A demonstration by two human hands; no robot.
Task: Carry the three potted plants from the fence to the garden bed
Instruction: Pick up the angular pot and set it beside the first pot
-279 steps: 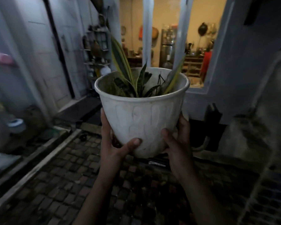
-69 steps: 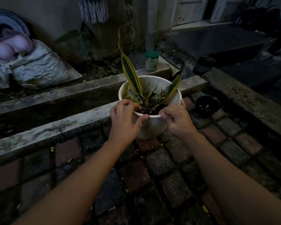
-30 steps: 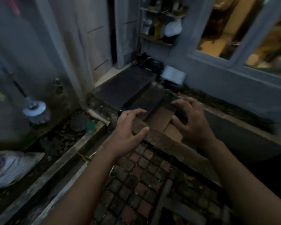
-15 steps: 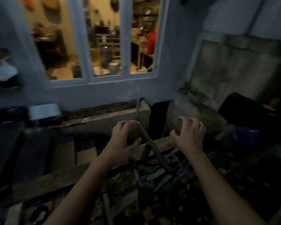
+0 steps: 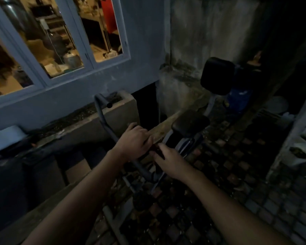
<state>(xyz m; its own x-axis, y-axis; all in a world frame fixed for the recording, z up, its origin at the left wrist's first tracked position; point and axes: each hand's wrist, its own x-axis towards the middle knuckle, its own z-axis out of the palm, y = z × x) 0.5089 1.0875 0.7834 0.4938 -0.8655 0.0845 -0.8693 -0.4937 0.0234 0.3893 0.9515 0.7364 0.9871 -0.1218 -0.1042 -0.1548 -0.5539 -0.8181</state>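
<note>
The white pot that the person set down by the concrete kerb of the garden bed a couple of seconds ago is no longer in view; the head has swung round from the bed, past the door, to the lit window (image 5: 60, 38) and the dim far corner. Both hands are empty. The left hand (image 5: 133, 143) and right hand (image 5: 168, 160) hang close together over the brick paving (image 5: 237, 174), in front of a dark padded metal frame (image 5: 189, 126). The fingers (image 5: 145, 138) of each are loosely curled and hold nothing; whether they touch the frame's bar cannot be told in this light.

That suggests one delivery is done and the person is going back for another plant. Pale containers with dark contents (image 5: 302, 151) sit at the far right beside a slanted rail; they may be the next potted plants, though that is uncertain.

No brand, label or writing can be read anywhere.
</note>
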